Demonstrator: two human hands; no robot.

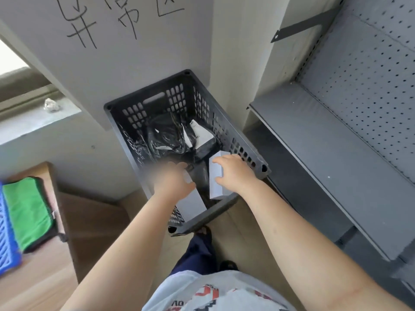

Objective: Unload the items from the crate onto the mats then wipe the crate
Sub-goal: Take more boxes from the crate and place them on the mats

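Nearest the camera, a white printed shirt [215, 295] and dark blue trousers [197, 250] are seen from above, with both bare forearms stretched forward over a wooden floor [94, 221]. The black perforated crate [202, 218] is set on that floor, just in front of the feet and against a pale wall [139, 70].

The left hand [173, 178] is blurred by motion inside the near end of the crate, above a white box [193, 203]; whether anything is gripped by it cannot be told. The right hand [233, 171] is curled over a second white box [216, 187], with the fingers on the top edge and the thumb down the side, so the box is grasped.

Farther in, a black plastic bag [168, 135] and a dark packet with a white label [202, 133] are lying in the crate's far half.

To the left, a green cloth [27, 212] and a blue basket [6, 239] are resting on a wooden worktop [33, 283]. To the right, a grey shelf [336, 158] is backed by a grey pegboard [370, 86]. Black handwritten characters [112, 16] are marked on the wall beyond the crate.
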